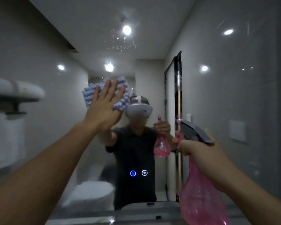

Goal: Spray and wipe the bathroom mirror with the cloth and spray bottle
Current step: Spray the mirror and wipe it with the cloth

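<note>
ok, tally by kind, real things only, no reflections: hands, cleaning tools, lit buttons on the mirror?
hands: 2 (left hand, right hand)
cloth: 1
spray bottle: 1
lit mirror buttons: 2
total: 6

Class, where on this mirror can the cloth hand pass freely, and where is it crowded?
Free: mirror glass between the cloth and the droplets above, and below the left hand down to the lit icons. Crowded: the right side, where the right hand holds up the spray bottle.
</note>
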A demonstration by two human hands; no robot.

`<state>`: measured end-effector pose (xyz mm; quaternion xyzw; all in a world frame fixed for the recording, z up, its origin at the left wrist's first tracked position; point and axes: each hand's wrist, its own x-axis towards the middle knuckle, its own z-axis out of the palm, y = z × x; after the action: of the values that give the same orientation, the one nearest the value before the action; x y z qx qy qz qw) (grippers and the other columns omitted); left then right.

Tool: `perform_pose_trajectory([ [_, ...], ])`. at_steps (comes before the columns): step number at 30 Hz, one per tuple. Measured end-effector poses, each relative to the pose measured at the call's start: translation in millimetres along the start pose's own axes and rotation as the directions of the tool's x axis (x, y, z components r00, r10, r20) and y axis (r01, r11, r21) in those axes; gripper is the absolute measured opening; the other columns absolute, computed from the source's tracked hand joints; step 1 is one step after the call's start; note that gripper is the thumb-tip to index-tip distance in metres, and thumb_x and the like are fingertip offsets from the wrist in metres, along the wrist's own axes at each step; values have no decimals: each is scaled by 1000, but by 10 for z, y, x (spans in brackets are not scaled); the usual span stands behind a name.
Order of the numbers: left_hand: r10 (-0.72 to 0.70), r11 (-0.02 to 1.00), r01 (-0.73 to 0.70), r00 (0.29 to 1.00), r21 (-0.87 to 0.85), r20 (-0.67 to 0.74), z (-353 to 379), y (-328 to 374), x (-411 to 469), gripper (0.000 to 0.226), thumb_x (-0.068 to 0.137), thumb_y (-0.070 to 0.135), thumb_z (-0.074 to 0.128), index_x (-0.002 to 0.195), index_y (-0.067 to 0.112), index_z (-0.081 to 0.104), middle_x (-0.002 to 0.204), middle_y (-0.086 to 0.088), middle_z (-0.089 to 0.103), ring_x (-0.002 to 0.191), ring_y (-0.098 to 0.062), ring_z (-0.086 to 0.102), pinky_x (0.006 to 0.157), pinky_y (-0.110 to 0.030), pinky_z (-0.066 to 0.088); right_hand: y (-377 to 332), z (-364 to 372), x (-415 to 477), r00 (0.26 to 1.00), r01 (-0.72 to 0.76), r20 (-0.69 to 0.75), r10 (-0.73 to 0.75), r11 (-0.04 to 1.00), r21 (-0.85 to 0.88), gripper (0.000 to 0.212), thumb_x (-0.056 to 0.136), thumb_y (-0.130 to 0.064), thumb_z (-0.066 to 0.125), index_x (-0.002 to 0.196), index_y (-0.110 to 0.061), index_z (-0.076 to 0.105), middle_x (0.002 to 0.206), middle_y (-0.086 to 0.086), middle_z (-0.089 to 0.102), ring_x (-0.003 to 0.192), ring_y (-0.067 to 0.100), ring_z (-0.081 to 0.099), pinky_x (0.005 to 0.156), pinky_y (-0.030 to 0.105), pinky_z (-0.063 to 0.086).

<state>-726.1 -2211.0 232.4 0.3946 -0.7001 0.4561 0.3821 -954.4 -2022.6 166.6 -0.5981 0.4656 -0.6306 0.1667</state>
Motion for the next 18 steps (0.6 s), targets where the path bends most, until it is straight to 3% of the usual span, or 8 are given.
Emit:
perform_pose_trajectory([
  [3,-150,987,151,989,-57,13,118,484,-57,72,86,42,27,147,23,-6,157,-8,-9,141,-22,-16,107,-35,-27,102,13,12,999,-47,14,47,999,14,41,47,-13,55,81,9,49,71,8,51,70,17,44,63,35,34],
  [5,173,984,-170,982,-52,70,192,857,-428,71,82,39,32,147,19,11,156,-14,12,142,-31,-1,113,-45,-10,157,78,7,997,-81,19,80,995,56,35,54,-6,57,84,10,51,72,7,52,69,15,43,61,33,33],
  [7,466,884,-467,871,-30,158,221,973,-845,69,81,41,34,146,20,25,153,-11,24,141,-33,12,112,-51,5,184,151,-20,996,-85,26,84,995,58,27,56,-5,55,80,7,53,69,5,52,65,13,43,58,30,33],
  [11,649,758,-641,724,-120,235,61,398,-1068,64,77,34,39,139,20,41,147,-8,34,140,-25,23,114,-41,6,229,79,-86,998,-67,20,67,997,36,22,57,-6,57,79,-2,53,70,5,54,70,17,48,63,33,36],
  [13,469,882,-472,873,-17,135,-22,22,-893,65,75,32,37,136,12,43,143,-16,42,142,-22,18,116,-39,-1,265,-56,-117,998,-68,-12,68,998,10,19,61,-3,56,80,-4,54,71,6,54,70,18,47,62,33,35],
  [15,-93,995,95,994,-26,53,-56,-256,-589,67,83,32,36,144,8,26,152,-19,27,143,-31,12,114,-52,-5,300,-210,-161,997,-66,-37,65,998,-22,20,59,-6,55,78,0,55,73,9,53,73,20,47,64,35,34],
  [17,-575,804,572,817,-165,32,-73,-217,-299,69,90,30,41,149,16,8,159,-13,4,145,-32,-2,112,-59,-7,301,-311,-227,997,-66,-42,64,997,-51,33,55,-12,53,83,5,54,73,16,52,74,22,47,65,36,34],
  [18,-650,740,643,759,-198,36,-63,-69,-222,72,89,30,42,149,18,3,159,-13,-1,144,-32,-6,112,-58,-9,294,-337,-259,996,-74,-56,70,995,-62,32,53,-14,52,81,2,57,72,20,53,74,22,48,64,36,34],
])
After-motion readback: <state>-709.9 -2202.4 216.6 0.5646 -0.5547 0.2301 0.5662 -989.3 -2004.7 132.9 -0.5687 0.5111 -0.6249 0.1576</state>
